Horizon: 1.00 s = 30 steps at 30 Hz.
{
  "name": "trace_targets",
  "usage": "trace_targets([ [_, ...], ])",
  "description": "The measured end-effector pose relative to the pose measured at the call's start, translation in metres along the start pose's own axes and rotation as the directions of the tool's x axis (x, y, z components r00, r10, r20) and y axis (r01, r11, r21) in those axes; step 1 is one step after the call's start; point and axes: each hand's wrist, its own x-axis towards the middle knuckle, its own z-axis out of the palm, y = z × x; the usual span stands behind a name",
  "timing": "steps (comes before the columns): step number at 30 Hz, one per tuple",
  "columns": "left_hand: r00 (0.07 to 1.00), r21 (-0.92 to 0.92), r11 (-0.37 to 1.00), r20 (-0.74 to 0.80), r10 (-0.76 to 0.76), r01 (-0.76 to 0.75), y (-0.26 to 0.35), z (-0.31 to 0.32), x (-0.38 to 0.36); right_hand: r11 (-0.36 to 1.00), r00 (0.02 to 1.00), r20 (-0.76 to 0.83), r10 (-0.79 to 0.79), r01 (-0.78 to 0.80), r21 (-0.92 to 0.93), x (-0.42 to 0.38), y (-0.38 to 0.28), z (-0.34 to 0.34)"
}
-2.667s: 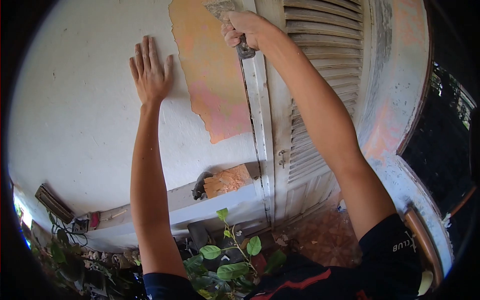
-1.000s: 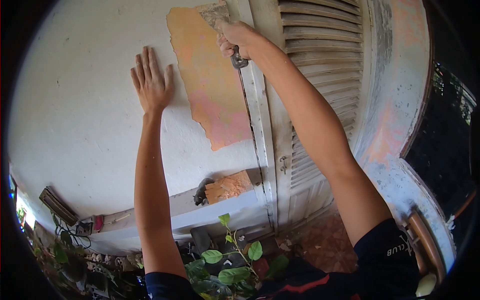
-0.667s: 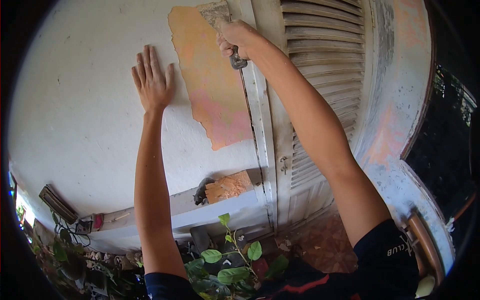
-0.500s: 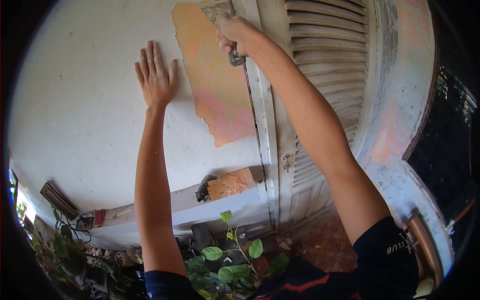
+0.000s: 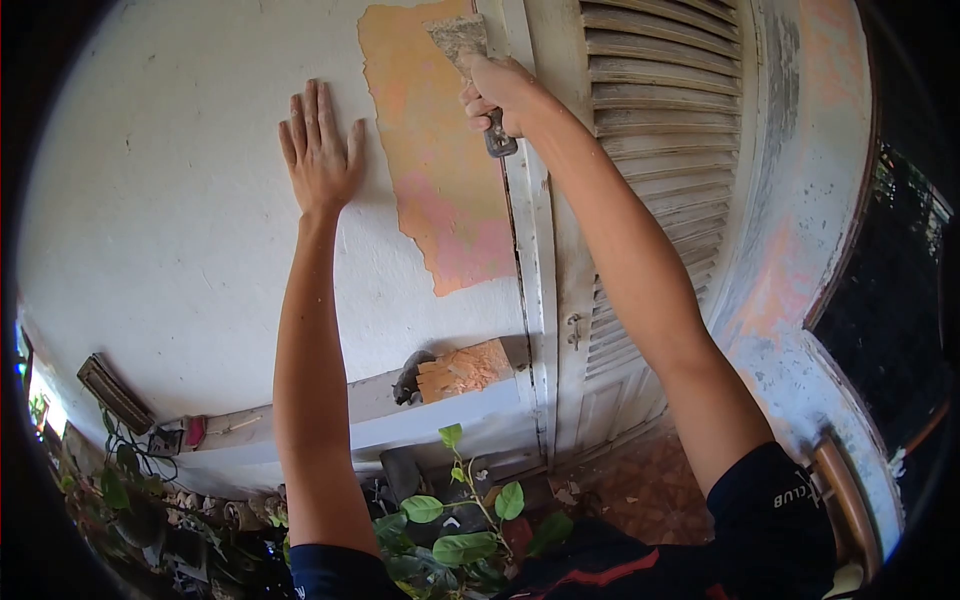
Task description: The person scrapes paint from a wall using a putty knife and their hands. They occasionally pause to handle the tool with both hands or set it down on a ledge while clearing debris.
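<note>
My right hand (image 5: 503, 93) is closed round the dark handle of a putty knife (image 5: 460, 40). Its wide, dirt-crusted blade points up and lies over a bare yellow-and-pink patch (image 5: 440, 200) on the wall, near the door frame. To the left of this patch, my left hand (image 5: 322, 150) rests flat on the white painted wall (image 5: 200, 240), fingers pointing up and thumb apart. Dust whitens the fingers of that hand. The patch has a ragged left edge where the white paint ends.
Right of the patch stand a white door frame (image 5: 540, 230) and a louvered door (image 5: 665, 105). Below, a ledge (image 5: 400, 430) carries peeled orange flakes (image 5: 470, 368) and a small dark object (image 5: 410, 378). A leafy plant (image 5: 465, 545) grows close in front. A dark slatted object (image 5: 115, 393) leans at left.
My right hand and the putty knife have come down and a little to the right, so more of the blade shows. My left hand stays flat on the wall; the whole view has shifted slightly.
</note>
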Motion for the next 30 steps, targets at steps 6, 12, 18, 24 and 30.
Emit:
trace_targets([
  [6, 0.999, -0.010, 1.000, -0.041, 0.018, -0.019, -0.002, 0.003, 0.000, 0.988, 0.990, -0.007, -0.138, 0.137, -0.069, 0.068, -0.030, 0.012],
  [12, 0.998, -0.052, 0.998, -0.055, 0.023, -0.026, -0.002, 0.002, -0.001, 0.975, 0.990, 0.086, -0.111, 0.125, -0.186, 0.023, -0.015, -0.015],
  [18, 0.999, -0.022, 1.000, -0.031, 0.007, -0.008, -0.001, 0.000, 0.000, 0.991, 0.997, 0.067, -0.030, 0.038, -0.126, -0.012, -0.005, -0.021],
  [24, 1.000, -0.024, 1.000, -0.020, 0.005, -0.006, 0.000, -0.001, -0.001, 0.876, 0.959, -0.087, -0.269, 0.206, -0.435, -0.006, 0.005, -0.001],
  [30, 1.000, -0.012, 1.000, -0.006, 0.011, -0.011, -0.001, -0.002, -0.001, 0.557, 0.913, 0.006, -0.408, 0.254, -0.791, -0.018, 0.000, 0.010],
])
